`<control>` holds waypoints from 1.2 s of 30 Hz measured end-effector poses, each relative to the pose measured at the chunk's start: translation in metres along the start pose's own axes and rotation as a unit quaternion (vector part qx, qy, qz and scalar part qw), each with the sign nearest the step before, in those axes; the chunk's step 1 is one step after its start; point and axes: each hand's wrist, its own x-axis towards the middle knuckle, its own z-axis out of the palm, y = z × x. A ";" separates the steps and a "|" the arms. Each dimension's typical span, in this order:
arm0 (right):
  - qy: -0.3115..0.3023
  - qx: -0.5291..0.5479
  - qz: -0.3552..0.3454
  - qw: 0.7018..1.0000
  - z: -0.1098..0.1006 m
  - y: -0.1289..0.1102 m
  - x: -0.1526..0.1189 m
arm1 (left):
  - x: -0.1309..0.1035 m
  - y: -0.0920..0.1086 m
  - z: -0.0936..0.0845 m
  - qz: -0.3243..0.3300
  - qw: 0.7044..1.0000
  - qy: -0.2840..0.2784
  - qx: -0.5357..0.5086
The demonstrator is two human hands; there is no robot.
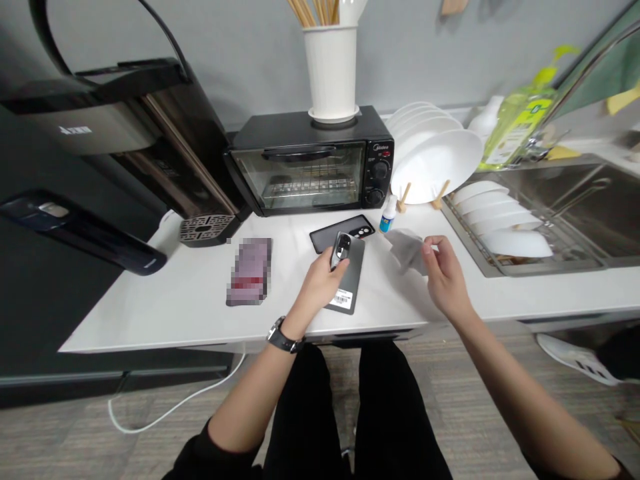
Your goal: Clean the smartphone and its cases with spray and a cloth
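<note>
My left hand (323, 280) is closed round a silver phone (342, 248), its camera bump facing up. Below it on the white counter lies a grey phone-like slab (353, 273) with a white barcode label. A black phone case (324, 236) rests just behind. On the right, my right hand (445, 277) pinches the edge of a thin grey cloth (407, 251), which hangs toward the counter. Behind the cloth stands a small white spray bottle (389, 213) with a blue label. A pixelated purple item (250, 271) lies to the left.
A black toaster oven (310, 167) carries a white utensil holder (331, 73). White plates (435, 163) lean in a rack beside it. To the left are a drink dispenser (150, 133) and a dark flask (80, 230). The sink (595, 220) is at right; a person's shoe (577, 358) shows below.
</note>
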 end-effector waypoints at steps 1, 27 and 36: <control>0.003 0.002 -0.002 1.000 0.005 -0.004 -0.001 | 0.001 0.004 0.001 0.011 1.000 0.002 0.028; -0.195 -0.229 -0.162 0.940 0.052 -0.013 -0.031 | -0.076 0.012 0.000 0.099 0.988 -0.063 0.098; -0.295 -0.181 -0.203 0.916 0.039 -0.035 -0.073 | -0.079 0.009 0.002 0.068 0.990 -0.043 0.113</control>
